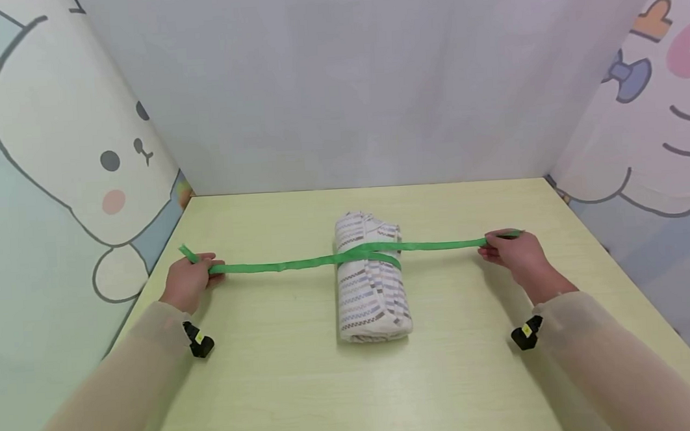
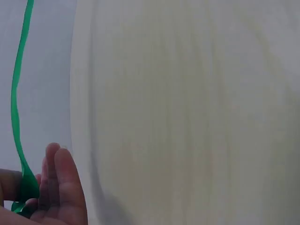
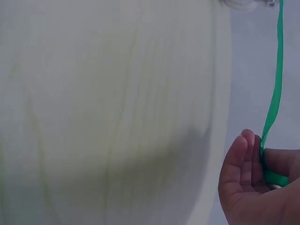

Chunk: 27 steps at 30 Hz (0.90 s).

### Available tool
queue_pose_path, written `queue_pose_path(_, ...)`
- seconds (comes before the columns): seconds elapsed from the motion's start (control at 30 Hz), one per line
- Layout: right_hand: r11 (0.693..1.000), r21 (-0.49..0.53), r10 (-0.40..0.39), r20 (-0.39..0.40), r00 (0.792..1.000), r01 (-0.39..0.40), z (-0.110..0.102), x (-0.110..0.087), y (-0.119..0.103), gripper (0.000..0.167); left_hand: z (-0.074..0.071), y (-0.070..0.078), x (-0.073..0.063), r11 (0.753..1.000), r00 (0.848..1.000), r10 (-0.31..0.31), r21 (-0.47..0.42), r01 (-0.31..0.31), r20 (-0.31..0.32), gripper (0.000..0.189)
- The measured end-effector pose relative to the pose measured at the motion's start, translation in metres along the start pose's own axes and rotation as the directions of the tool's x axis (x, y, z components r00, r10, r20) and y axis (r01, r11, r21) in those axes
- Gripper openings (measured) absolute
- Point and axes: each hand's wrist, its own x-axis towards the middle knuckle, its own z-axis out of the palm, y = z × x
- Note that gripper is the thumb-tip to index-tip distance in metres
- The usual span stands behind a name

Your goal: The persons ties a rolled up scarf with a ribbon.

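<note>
A rolled cloth (image 1: 361, 299), white with rows of grey, blue and brown marks, lies lengthwise on the table. Around its middle passes a green ribbon (image 1: 283, 266), crossed on top and stretched out to both sides. My left hand (image 1: 187, 282) pinches one end between thumb and fingers, and a short tail sticks up past it. On the other side my right hand (image 1: 519, 252) pinches the opposite end. Both wrist views show the ribbon (image 2: 16, 93) running taut from the thumb, with the other fingers (image 3: 234, 164) loosely extended.
The pale wooden table (image 1: 284, 388) reaches back to a plain grey-white wall (image 1: 338, 85). Panels printed with cartoon animals (image 1: 53, 126) border it at left and right. A small black device (image 1: 199, 340) is strapped at each wrist.
</note>
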Motion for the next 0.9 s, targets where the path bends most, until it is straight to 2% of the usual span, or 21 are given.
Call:
queue_pose_path(0.1, 0.987, -0.158, -0.01, 0.025, 1.0, 0.014, -0.002, 0.002, 0.001, 0.043, -0.004, -0.007, 0.0, 1.0, 0.999, 0.001, 0.019, -0.002, 0.035, 0.048)
queue_pose_path(0.17, 0.96, -0.278, -0.03, 0.06, 0.998, 0.045, -0.002, 0.002, 0.002, 0.04, -0.005, -0.01, 0.0, 0.999, 0.998, 0.012, 0.042, -0.014, 0.056, 0.048)
queue_pose_path(0.23, 0.919, -0.387, -0.05, 0.085, 0.995, 0.079, -0.002, 0.002, 0.003, 0.039, -0.006, -0.012, 0.0, 0.998, 0.997, 0.019, 0.066, -0.024, 0.069, 0.05)
queue_pose_path(0.3, 0.862, -0.495, -0.072, 0.098, 0.993, 0.112, -0.002, 0.001, 0.003, 0.039, -0.006, -0.013, 0.0, 0.993, 0.997, 0.018, 0.113, -0.026, 0.074, 0.054)
queue_pose_path(0.37, 0.814, -0.567, -0.083, 0.1, 0.991, 0.125, -0.003, 0.001, 0.004, 0.046, -0.007, -0.012, -0.001, 0.988, 0.997, 0.012, 0.156, -0.024, 0.079, 0.06)
queue_pose_path(0.43, 0.795, -0.595, -0.079, 0.096, 0.992, 0.121, -0.003, 0.0, 0.004, 0.057, -0.007, -0.01, -0.002, 0.977, 0.996, 0.02, 0.208, -0.037, 0.081, 0.064)
queue_pose_path(0.5, 0.797, -0.593, -0.071, 0.093, 0.993, 0.112, -0.002, 0.0, 0.003, 0.069, -0.006, -0.007, -0.004, 0.968, 0.996, 0.045, 0.245, -0.062, 0.075, 0.066)
queue_pose_path(0.6, 0.806, -0.574, -0.105, 0.1, 0.989, 0.144, 0.003, -0.002, -0.003, 0.079, -0.002, 0.003, -0.009, 0.941, 0.989, 0.128, 0.305, -0.145, 0.073, 0.066)
queue_pose_path(0.7, 0.776, -0.587, -0.198, 0.121, 0.973, 0.231, 0.015, -0.005, -0.011, 0.075, 0.007, 0.015, -0.014, 0.897, 0.972, 0.219, 0.374, -0.234, 0.081, 0.063)
queue_pose_path(0.8, 0.743, -0.586, -0.288, 0.156, 0.945, 0.324, 0.033, -0.011, -0.02, 0.065, 0.024, 0.028, -0.017, 0.846, 0.95, 0.293, 0.434, -0.31, 0.109, 0.058)
queue_pose_path(0.9, 0.729, -0.546, -0.355, 0.213, 0.91, 0.412, 0.055, -0.018, -0.028, 0.056, 0.047, 0.04, -0.021, 0.819, 0.929, 0.326, 0.438, -0.37, 0.174, 0.055)
